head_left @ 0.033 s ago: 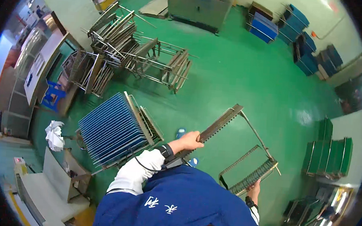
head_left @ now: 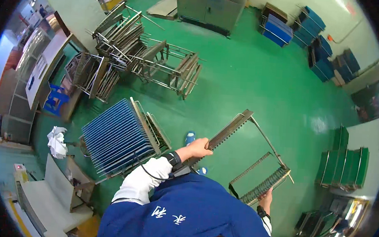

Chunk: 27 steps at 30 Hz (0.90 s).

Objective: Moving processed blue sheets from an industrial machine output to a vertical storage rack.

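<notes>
A metal slotted rack frame (head_left: 231, 129) with toothed side bars and thin connecting rods is held tilted in front of my body. My left hand (head_left: 200, 148) is closed around its left toothed bar. At the lower right corner, my right hand (head_left: 266, 199) grips the other toothed side, with its fingers partly hidden behind the bar. Green floor shows through the rack's open middle. Left of my left forearm stands a similar rack filled with a close row of blue panels (head_left: 115, 135). My shoe (head_left: 190, 138) shows beside the held rack.
Empty metal racks (head_left: 120, 44) lie piled at the far left. A grey cabinet (head_left: 209, 9) stands at the back. Blue-filled racks (head_left: 277, 30) line the far right wall, and green-filled racks (head_left: 345, 166) stand at the right. A pale workbench (head_left: 45, 201) is at the lower left.
</notes>
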Available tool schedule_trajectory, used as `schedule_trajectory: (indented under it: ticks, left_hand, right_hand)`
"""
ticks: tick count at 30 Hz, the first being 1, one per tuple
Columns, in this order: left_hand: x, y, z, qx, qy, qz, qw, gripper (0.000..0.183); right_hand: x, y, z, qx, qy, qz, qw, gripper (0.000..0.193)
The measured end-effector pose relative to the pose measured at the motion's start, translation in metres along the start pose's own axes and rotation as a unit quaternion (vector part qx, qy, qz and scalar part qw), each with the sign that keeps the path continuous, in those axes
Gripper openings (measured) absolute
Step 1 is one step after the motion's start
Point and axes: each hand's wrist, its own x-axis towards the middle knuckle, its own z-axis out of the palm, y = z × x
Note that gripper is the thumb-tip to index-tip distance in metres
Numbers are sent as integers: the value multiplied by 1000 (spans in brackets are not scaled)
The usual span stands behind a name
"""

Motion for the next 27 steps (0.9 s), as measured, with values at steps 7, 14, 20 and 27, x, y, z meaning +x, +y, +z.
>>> schedule_trajectory:
  ticks: [7, 14, 20, 27]
  left_hand:
    - [100, -9, -65, -10, 26, -4, 1000, 38]
    - [171, 11, -151, -40, 49, 6, 998, 37]
    - [216, -4, -179, -61, 103, 2, 993, 39]
    - [245, 3, -236, -90, 159, -52, 982, 33]
  right_hand:
    - [86, -62, 85, -57, -5, -14, 998, 40]
    - [90, -147, 193, -56, -4, -81, 995, 39]
    - [158, -179, 250, -98, -71, -73, 990, 33]
    - [218, -234, 364, -138, -89, -91, 982, 42]
